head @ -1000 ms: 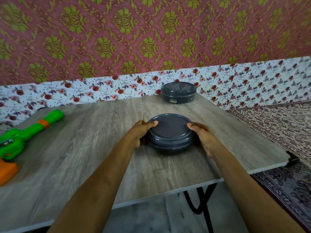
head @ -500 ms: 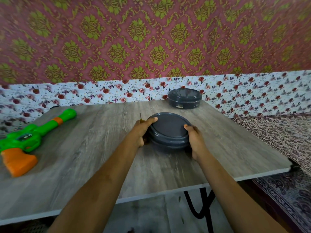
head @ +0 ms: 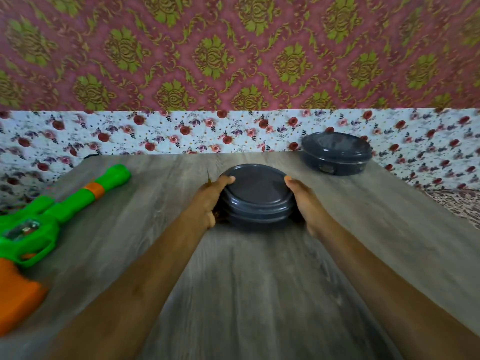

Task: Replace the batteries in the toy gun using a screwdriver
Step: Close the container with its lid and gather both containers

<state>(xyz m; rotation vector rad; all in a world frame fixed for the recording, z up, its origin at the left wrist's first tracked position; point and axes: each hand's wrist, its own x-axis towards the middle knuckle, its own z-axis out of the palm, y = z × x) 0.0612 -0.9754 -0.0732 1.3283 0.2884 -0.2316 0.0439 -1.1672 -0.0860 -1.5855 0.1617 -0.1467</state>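
A round dark grey lidded container [head: 255, 193] sits mid-table. My left hand [head: 207, 201] grips its left side and my right hand [head: 305, 201] grips its right side, thumbs on the lid's rim. A thin yellowish tip [head: 208, 178] pokes up behind my left hand; what it belongs to is hidden. The green toy gun [head: 52, 214] with an orange grip lies at the table's left edge, barrel pointing to the far right, well apart from both hands.
A second dark lidded container [head: 336, 154] stands at the far right of the wooden table [head: 259, 294], against the floral wall covering. A patterned carpet [head: 457, 203] lies to the right of the table.
Both hands have kept their hold on the container. The view has moved forward and turned left, so the gun shows more fully and the table's near edge has left the frame.
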